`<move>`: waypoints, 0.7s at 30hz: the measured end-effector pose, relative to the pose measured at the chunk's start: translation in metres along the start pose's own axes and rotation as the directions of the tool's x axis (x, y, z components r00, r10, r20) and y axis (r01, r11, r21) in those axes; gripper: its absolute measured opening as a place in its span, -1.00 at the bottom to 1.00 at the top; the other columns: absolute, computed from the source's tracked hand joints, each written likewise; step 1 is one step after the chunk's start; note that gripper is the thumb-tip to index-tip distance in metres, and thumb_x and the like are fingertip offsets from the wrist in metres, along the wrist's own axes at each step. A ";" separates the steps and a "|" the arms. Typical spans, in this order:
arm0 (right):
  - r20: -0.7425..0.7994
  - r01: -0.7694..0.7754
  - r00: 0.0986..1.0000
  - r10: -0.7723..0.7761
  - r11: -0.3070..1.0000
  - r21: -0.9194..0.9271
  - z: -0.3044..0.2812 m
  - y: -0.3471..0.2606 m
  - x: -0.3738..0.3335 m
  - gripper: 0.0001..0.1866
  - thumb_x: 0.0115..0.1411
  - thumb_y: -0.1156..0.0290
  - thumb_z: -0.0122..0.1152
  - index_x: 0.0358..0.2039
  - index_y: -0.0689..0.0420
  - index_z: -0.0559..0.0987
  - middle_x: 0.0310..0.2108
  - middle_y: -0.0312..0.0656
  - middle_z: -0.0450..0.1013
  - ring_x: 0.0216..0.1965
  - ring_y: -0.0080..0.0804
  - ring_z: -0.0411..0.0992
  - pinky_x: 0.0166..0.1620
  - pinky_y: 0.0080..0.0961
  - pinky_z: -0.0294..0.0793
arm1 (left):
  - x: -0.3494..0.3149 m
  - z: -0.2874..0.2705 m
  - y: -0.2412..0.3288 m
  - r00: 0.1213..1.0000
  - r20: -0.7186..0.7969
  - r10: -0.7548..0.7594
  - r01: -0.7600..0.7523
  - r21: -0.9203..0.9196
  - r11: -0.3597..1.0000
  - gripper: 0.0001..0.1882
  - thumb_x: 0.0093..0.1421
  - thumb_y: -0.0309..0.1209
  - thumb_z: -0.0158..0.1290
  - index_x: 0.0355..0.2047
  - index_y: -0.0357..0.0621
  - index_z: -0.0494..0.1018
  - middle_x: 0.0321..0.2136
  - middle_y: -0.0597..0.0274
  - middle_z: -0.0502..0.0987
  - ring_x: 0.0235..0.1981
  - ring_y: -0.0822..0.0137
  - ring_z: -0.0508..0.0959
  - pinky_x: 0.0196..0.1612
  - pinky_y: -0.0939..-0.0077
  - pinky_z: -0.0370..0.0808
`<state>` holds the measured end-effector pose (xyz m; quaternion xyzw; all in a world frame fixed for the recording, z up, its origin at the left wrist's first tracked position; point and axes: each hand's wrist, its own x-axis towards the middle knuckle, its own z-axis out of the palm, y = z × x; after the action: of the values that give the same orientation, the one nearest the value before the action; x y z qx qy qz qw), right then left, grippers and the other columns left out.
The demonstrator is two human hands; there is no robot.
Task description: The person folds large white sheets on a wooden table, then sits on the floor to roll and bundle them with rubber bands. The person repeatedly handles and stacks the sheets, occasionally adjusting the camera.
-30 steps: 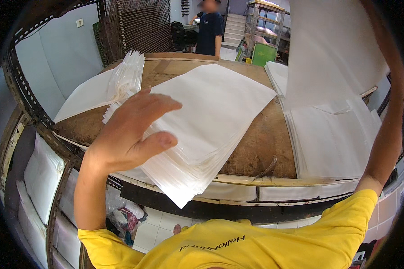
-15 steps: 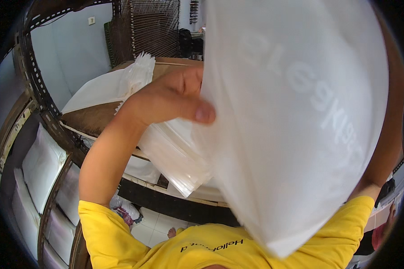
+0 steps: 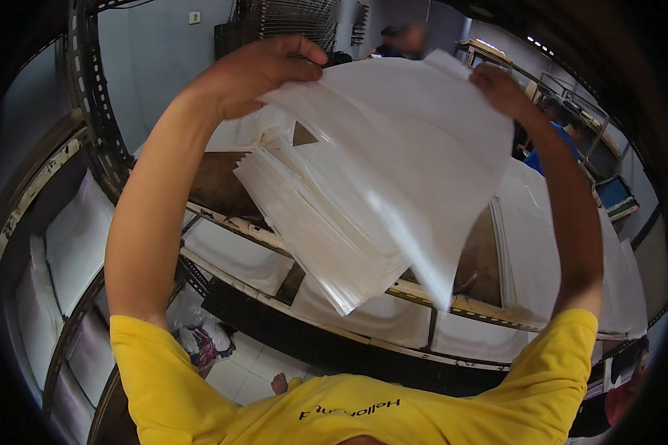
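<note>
A large, thin, whitish translucent plastic bag (image 3: 416, 126) is spread in the air between my hands. My left hand (image 3: 263, 74) has curled fingers at the bag's upper left corner. The far upper right edge is pinched by my right hand (image 3: 501, 89), which is slightly blurred. Beneath the bag lies a fanned stack of clear plastic bags (image 3: 312, 230), partly covered by it and jutting over the front of a brown board-topped rack (image 3: 215, 182).
Another stack of whitish bags (image 3: 538, 237) lies on the right of the rack. Lower shelves hold more white stacks (image 3: 237, 248). A perforated metal post (image 3: 89, 96) rises at left, beside other loaded shelves (image 3: 74, 252). A co-worker in blue (image 3: 564, 141) is at the far right.
The bag, which hung close on the right, has moved away and flattened out above the stack. Both hands have gone farther forward and apart, and the right hand has come into sight.
</note>
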<state>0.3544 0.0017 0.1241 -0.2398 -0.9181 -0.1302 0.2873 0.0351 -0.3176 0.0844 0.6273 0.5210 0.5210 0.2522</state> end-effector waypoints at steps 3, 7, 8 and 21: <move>0.163 -0.137 0.976 0.143 0.989 -0.052 0.070 0.015 0.013 -0.70 0.30 0.19 0.11 -0.20 0.18 0.58 -0.23 0.04 0.56 -0.14 -0.07 0.55 -0.04 -0.17 0.49 | 0.026 -0.018 -0.023 0.996 -0.050 -0.075 0.084 0.209 0.974 -0.74 0.19 -0.33 0.18 -0.15 -0.17 0.50 -0.33 0.22 0.56 -0.33 0.45 0.55 -0.19 0.54 0.52; 0.295 -0.116 0.948 0.119 0.993 -0.027 0.138 -0.009 0.006 -0.72 0.28 0.22 0.14 -0.25 0.20 0.61 -0.24 0.09 0.56 -0.16 0.10 0.54 -0.10 -0.05 0.49 | 0.032 -0.025 -0.052 0.990 -0.062 -0.124 0.133 0.675 0.725 -0.67 0.13 -0.27 0.17 -0.16 -0.20 0.51 -0.30 0.12 0.57 -0.25 0.34 0.56 -0.17 0.41 0.50; 0.323 -0.125 0.939 0.114 0.992 0.011 0.150 -0.004 0.003 -0.71 0.28 0.23 0.13 -0.26 0.22 0.61 -0.23 0.10 0.57 -0.16 0.12 0.54 -0.10 -0.05 0.50 | 0.031 -0.022 -0.058 0.994 -0.034 -0.105 0.097 0.725 0.682 -0.63 0.12 -0.24 0.15 -0.14 -0.22 0.50 -0.28 0.10 0.58 -0.23 0.30 0.56 -0.16 0.36 0.50; 0.334 -0.297 0.894 0.298 0.953 -0.056 0.164 0.002 -0.033 -0.65 0.32 0.17 0.07 -0.18 0.23 0.57 -0.21 0.17 0.55 -0.13 0.18 0.54 -0.07 0.02 0.48 | -0.017 0.055 -0.034 0.886 0.427 -0.183 -0.188 0.690 0.699 -0.54 0.38 -0.09 -0.06 -0.15 -0.29 0.58 -0.14 -0.14 0.57 -0.09 -0.06 0.54 0.06 0.20 0.43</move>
<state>0.3025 0.0531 -0.0262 -0.3965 -0.9061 -0.0431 0.1412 0.0738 -0.3094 0.0302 0.7816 0.6046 0.1120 0.1047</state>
